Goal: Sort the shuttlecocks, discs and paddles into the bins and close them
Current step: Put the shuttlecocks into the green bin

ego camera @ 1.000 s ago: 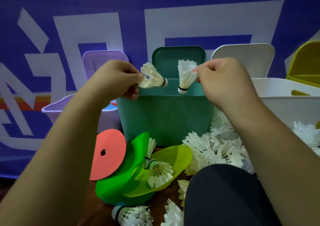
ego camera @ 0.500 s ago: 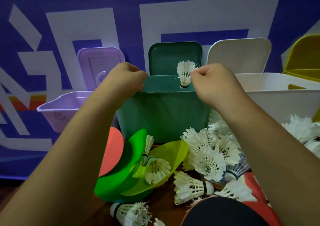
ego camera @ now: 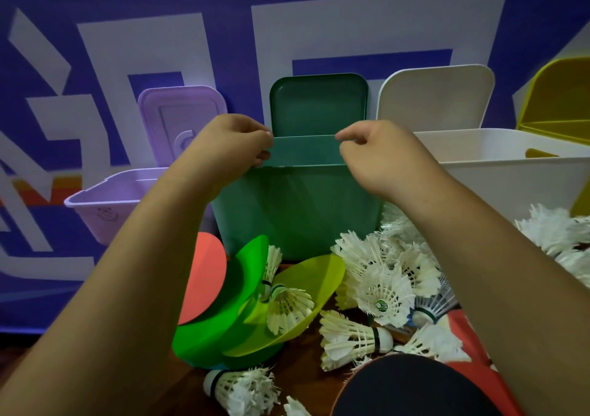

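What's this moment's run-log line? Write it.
left hand: curled, empty, at rim of open teal plastic bin | right hand: curled, empty, over it | white feather shuttlecocks: many unsorted outside

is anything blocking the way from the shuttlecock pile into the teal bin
Nothing visible does: the teal bin is open on top, its lid upright behind it, and the shuttlecock pile lies at its front right corner.

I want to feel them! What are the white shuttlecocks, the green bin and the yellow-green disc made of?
The shuttlecocks look like real white feathers, matte and frayed at the tips; the rounded base could be cork or foam. The green bin looks like smooth moulded plastic with a dull sheen. The yellow-green disc looks like thin plastic, since light glows through it.
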Tool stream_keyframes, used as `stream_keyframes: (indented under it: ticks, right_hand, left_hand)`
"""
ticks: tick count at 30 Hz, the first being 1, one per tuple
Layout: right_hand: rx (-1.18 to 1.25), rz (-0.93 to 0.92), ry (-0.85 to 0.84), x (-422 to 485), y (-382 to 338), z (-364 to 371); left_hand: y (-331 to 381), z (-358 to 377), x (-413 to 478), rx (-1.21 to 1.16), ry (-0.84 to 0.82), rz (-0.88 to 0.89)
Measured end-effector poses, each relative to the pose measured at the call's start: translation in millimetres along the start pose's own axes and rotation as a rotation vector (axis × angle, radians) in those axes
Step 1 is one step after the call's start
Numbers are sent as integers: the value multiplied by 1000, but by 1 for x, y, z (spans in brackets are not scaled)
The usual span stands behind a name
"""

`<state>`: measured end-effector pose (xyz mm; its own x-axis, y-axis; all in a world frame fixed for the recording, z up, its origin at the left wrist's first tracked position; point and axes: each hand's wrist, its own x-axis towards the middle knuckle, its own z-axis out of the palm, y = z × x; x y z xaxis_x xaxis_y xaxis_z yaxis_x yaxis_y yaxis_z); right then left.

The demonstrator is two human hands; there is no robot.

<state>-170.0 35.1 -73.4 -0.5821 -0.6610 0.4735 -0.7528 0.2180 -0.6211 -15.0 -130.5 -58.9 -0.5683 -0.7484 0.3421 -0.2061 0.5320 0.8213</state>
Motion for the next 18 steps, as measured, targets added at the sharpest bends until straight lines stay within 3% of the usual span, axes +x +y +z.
stream_keyframes:
  ticks: [6, 8, 12, 15, 18]
  right_hand:
    - [7, -55, -1, -4, -12, -1]
    - [1, -58, -61, -8, -18, -2]
    - [-173, -76, -390, -18, -27, -5]
    - [-407, -194, -693, -29, -27, -1]
    - [-448, -261, -881, -38, -28, 5]
  left_hand:
    - [7, 1, -7, 106, -76, 227]
    - [12, -2, -14, 222, -229, 254]
    - [9, 4, -22, 607, -644, 188]
    - [-3, 20, -21, 941, -731, 172]
    - [-15, 30, -17, 1029, -769, 114]
